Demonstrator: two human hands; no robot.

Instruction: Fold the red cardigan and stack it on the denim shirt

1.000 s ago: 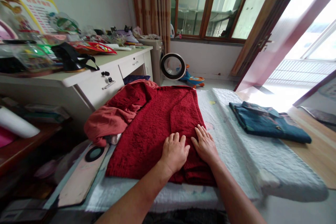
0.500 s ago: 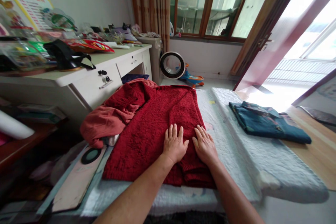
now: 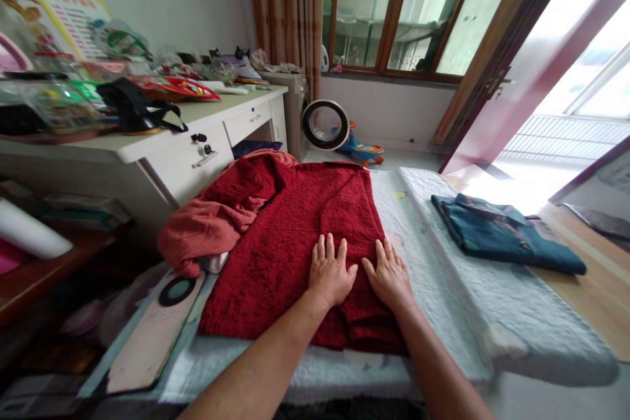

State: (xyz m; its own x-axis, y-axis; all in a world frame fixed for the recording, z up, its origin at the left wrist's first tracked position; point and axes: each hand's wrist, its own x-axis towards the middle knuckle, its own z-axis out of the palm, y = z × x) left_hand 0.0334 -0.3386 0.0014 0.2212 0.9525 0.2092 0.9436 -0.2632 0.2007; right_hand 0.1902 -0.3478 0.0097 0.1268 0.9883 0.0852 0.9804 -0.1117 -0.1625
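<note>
A dark red textured sweater (image 3: pixel 266 275) lies spread on a pale blue blanket (image 3: pixel 433 289), its right side folded inward. My left hand (image 3: pixel 331 269) rests flat on the folded part, fingers stretched out and pointing away from me. Close by, my right hand (image 3: pixel 388 273) lies flat along the sweater's right edge, fingers slightly apart. Neither hand grips anything. A pinkish-red garment (image 3: pixel 201 230) is bunched against the sweater's far left side.
Folded dark blue denim clothing (image 3: pixel 512 233) lies at the right. A pale flat board with a dark ring (image 3: pixel 147 341) sits at the left edge. Beyond stand a cluttered white desk (image 3: pixel 172 164), an open round washer door (image 3: pixel 325 125) and a blue-orange ride-on toy (image 3: pixel 363 147).
The view has shifted slightly. My right hand's fingers have turned a little more upright along the sweater's edge; my left hand stays flat in nearly the same place.
</note>
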